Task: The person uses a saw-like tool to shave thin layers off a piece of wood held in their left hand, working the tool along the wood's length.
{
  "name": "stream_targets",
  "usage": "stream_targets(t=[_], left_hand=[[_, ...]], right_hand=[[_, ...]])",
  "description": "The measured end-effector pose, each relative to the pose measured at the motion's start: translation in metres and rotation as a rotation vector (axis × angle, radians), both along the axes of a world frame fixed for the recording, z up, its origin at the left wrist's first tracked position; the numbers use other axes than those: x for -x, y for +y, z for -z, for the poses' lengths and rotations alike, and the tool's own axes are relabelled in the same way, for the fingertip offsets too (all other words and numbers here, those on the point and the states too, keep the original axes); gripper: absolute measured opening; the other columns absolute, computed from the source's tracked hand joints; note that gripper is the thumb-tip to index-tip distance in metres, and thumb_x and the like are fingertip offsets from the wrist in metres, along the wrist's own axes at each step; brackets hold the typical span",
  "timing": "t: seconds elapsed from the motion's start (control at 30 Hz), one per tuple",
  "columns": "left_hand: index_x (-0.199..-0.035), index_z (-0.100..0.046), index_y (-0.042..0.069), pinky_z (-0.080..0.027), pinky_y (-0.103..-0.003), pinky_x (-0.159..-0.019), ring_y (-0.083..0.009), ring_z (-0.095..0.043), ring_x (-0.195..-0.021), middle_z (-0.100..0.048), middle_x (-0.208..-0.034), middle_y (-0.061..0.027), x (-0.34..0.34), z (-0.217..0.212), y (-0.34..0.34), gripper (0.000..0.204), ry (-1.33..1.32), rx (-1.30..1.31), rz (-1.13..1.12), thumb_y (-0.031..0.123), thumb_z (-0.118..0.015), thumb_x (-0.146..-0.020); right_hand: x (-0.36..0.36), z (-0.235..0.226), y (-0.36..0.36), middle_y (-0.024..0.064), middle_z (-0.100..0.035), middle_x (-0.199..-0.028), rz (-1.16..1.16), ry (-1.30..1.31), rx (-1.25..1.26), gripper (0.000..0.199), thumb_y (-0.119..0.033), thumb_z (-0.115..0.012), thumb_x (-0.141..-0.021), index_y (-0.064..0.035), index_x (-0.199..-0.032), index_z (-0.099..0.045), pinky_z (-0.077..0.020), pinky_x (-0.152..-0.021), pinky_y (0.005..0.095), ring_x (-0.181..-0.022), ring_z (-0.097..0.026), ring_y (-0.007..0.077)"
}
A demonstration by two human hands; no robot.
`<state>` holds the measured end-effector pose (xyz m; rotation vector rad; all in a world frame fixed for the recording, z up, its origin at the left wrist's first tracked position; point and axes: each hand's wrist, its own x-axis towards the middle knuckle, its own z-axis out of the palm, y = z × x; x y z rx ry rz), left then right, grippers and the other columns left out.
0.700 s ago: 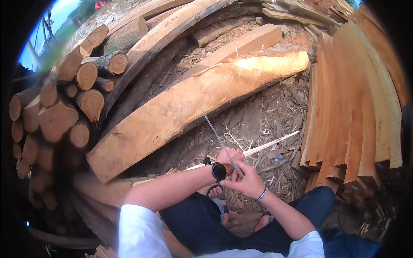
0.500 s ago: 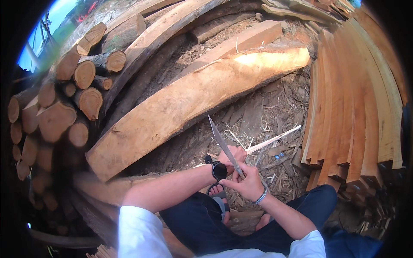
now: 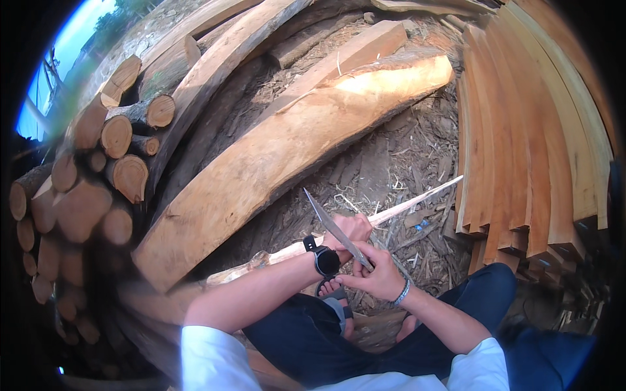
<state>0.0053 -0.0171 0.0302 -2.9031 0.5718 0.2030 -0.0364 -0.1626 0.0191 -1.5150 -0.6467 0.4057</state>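
Pale stick point(image 3: 417, 202) gripped low in closed left hand point(image 3: 352, 229), tip angled away over chip-strewn ground; right hand point(image 3: 373, 274) clenched on knife point(image 3: 332, 225), blade laid against it for whittling.

Person sits on the ground, hands meeting at centre: left hand point(image 3: 352, 229) on a thin stick point(image 3: 417, 203) running up to the right, right hand point(image 3: 373, 275) just below it holding a knife point(image 3: 332, 228) angled up-left across the stick. Big slab point(image 3: 274, 156) lies beyond them, log stack point(image 3: 98, 169) far left, leaning planks point(image 3: 528, 150) right.
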Motion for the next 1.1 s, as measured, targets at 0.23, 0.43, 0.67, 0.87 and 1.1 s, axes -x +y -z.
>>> stream_targets(t=[0.23,0.43,0.67,0.87,1.1], left_hand=[[-0.073,-0.051,0.004,-0.052,-0.033,-0.043,-0.0191,-0.066,-0.048,-0.061,-0.054,-0.0073,0.007,0.002,-0.003,0.022,-0.292,-0.066,0.05,0.018,-0.063,-0.084],[-0.075,-0.053,0.003,-0.052,-0.033,-0.043,-0.0203,-0.066,-0.048,-0.061,-0.053,-0.0076,0.005,0.008,-0.004,0.02,-0.283,-0.076,0.009,0.017,-0.06,-0.087],[-0.076,-0.054,0.001,-0.052,-0.033,-0.043,-0.0213,-0.066,-0.048,-0.061,-0.053,-0.0079,0.0,0.014,0.005,0.02,-0.118,-0.05,0.025,0.017,-0.059,-0.088],[-0.076,-0.054,0.002,-0.052,-0.033,-0.043,-0.0215,-0.066,-0.048,-0.061,-0.054,-0.0078,-0.001,0.013,0.005,0.02,-0.092,-0.051,0.027,0.017,-0.06,-0.088],[-0.076,-0.054,0.002,-0.052,-0.034,-0.042,-0.0217,-0.067,-0.049,-0.062,-0.054,-0.0087,-0.002,0.008,0.002,0.02,-0.078,-0.004,-0.008,0.017,-0.06,-0.087]], right_hand=[[0.0,-0.001,-0.001,0.0003,-0.058,-0.055,0.0,-0.022,-0.028,0.055,-0.022,-0.085,-0.073,-0.0011,-0.119,-0.063,-0.0456,-0.052,0.0242,-0.051,-0.057,0.0064],[0.0,-0.002,-0.002,0.0004,-0.058,-0.054,-0.008,-0.029,-0.028,0.054,-0.022,-0.085,-0.073,-0.0014,-0.117,-0.063,-0.0454,-0.051,0.0244,-0.05,-0.057,0.0065],[-0.001,-0.002,-0.002,0.0004,-0.059,-0.055,-0.022,-0.006,-0.031,0.053,-0.022,-0.085,-0.073,-0.0015,-0.117,-0.063,-0.0457,-0.051,0.0244,-0.051,-0.059,0.0068],[-0.001,-0.003,-0.002,0.0004,-0.059,-0.055,-0.017,-0.019,-0.021,0.054,-0.023,-0.086,-0.073,-0.0014,-0.117,-0.063,-0.0458,-0.051,0.0247,-0.051,-0.058,0.0069],[-0.001,-0.001,-0.002,0.0007,-0.058,-0.055,-0.004,-0.025,-0.008,0.055,-0.025,-0.085,-0.073,-0.0019,-0.117,-0.064,-0.046,-0.051,0.025,-0.051,-0.058,0.0075]])
